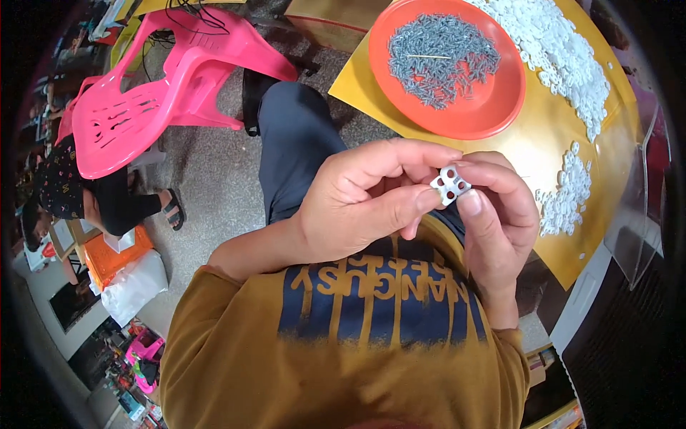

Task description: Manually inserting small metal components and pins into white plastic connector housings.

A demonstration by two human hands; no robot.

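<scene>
A small white flat piece w/ round holes (450, 187) is gripped btwn the thumbs & fingertips of L hand (350, 196) and R hand (500, 222), in front of the brown T-shirt (236, 343). On the yellow-topped table (371, 82) nearby, small grey screw-like bits (436, 64) are held in a round orange-red plastic bowl (496, 107); small white roundish pieces (554, 39) are heaped to its R.

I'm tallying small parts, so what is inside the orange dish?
The orange dish holds a heap of small grey pieces, with a thin pale stick lying on top. Anything beneath the heap is covered and cannot be seen.
</scene>
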